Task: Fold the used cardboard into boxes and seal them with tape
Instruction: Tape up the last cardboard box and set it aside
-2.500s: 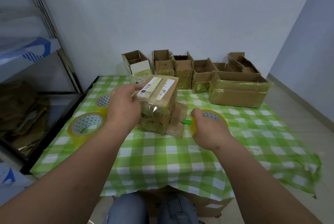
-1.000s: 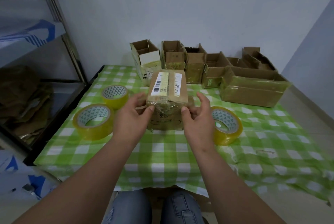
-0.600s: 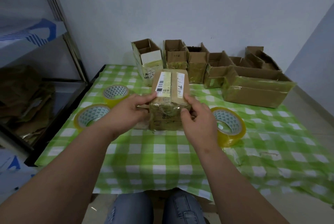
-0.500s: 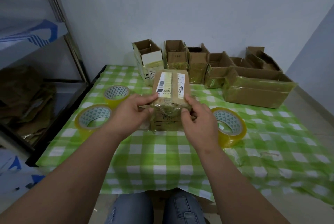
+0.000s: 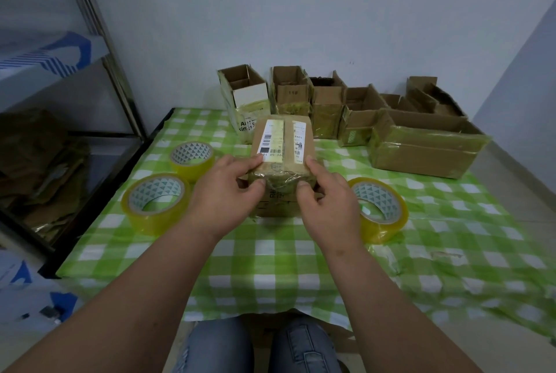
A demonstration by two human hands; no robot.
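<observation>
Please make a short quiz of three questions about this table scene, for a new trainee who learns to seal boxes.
1. True or false: the left hand and the right hand both hold the small cardboard box.
2. How many tape rolls lie on the checked tablecloth?
3. Which side of the small box has only one tape roll: A) the person's left, B) the person's right?

Key
1. True; fingers of both grip its near top edge.
2. Three.
3. B; the near-left tape roll and far-left tape roll lie on the left.

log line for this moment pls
step: pressing tape on box | left hand: grips box | right hand: grips box | tape rolls: on table
</observation>
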